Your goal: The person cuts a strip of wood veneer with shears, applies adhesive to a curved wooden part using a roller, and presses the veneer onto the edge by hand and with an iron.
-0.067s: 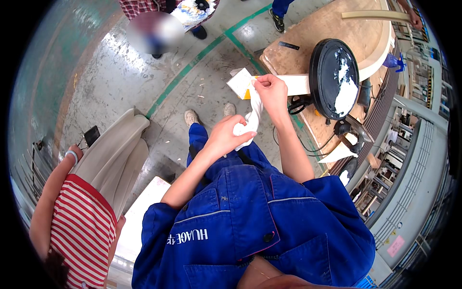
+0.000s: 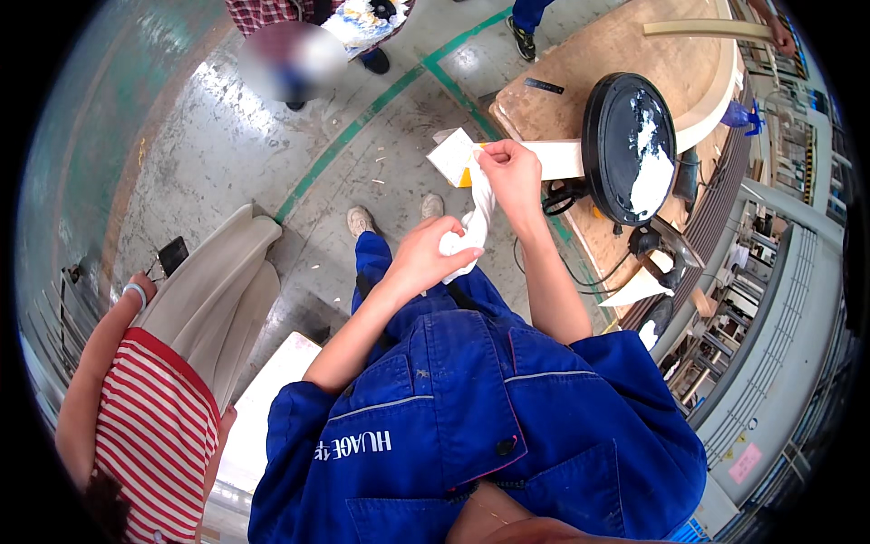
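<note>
Both my hands hold a twisted, crumpled white cloth [image 2: 478, 216] out in front of my blue workwear. My left hand [image 2: 419, 258] is closed around its lower part, thumb across it. Higher up, my right hand [image 2: 512, 181] pinches its top end between thumb and fingers. Just behind that pinch is a white and yellow folded card or box [image 2: 451, 156], beside a white strip [image 2: 562, 159] that reaches under a round black lid [image 2: 605, 136] smeared with white paste.
A wooden workbench [image 2: 544, 118] with tools and cables stands at right; a co-worker's hand [image 2: 781, 36] grips a pale strip [image 2: 698, 29]. At left, a person in a striped top [image 2: 154, 426] is beside pale curved pieces [image 2: 217, 281]. Other people stand ahead on the marked floor [image 2: 344, 154].
</note>
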